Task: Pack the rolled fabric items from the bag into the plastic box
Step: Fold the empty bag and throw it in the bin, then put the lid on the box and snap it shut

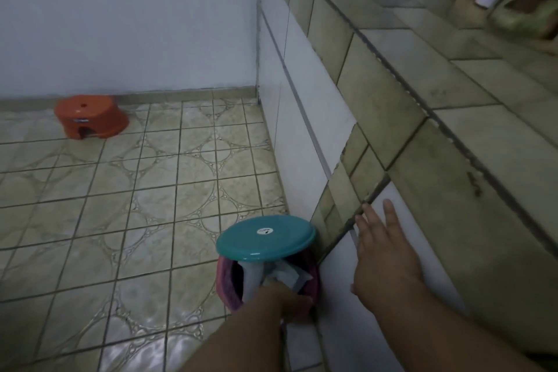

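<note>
Fabric stuff is sitting in a pink bag [232,287] on the tiled floor [120,205], pale folded pieces [283,275] poking out of its mouth, tucked right against the tiled ledge [422,145]. Going big to small: the ledge is running along the right, with blurry bottles and bags piled at its far end. An orange plastic stool [90,116] is sitting by the far wall. A teal round stool [265,237] is standing over the bag. The right hand [383,257] is lying open and flat on the ledge's white tiles, holding nothing. The left hand [287,299] is reaching into the bag; can't tell what its fingers are gripping.
</note>
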